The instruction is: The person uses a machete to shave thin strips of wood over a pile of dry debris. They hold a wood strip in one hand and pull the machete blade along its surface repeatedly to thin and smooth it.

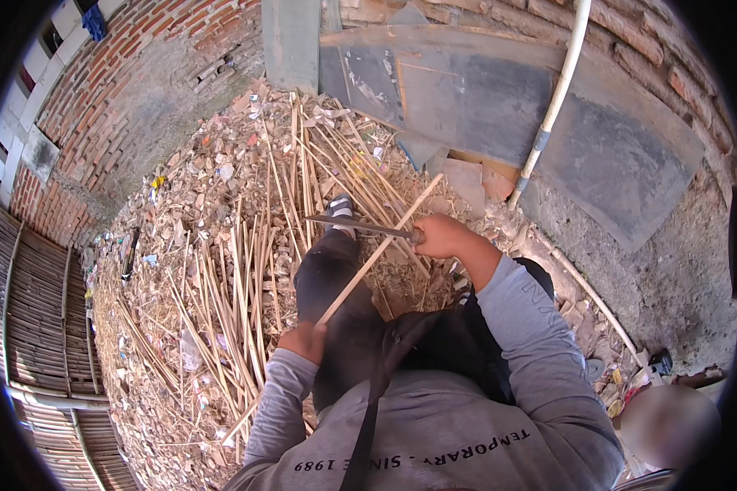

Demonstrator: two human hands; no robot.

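My left hand (305,340) is closed round a long, pale bamboo strip (359,277), low beside my left thigh. The strip slants up and to the right, and its far end rises past my other hand. My right hand (440,236) grips a knife (359,224) by its handle. Its dark, straight blade points left and crosses the strip near the fist; whether it touches the strip I cannot tell. Beyond the blade, my foot in a strapped sandal (341,206) rests among bamboo strips. Most of the fingers of my left hand are hidden.
Many loose bamboo strips (239,303) lie over rubble and litter to the left and ahead. Dark panels (475,94) lean on the brick wall at the back right, with a white pipe (558,98) before them. A slatted bamboo panel (37,303) stands at far left.
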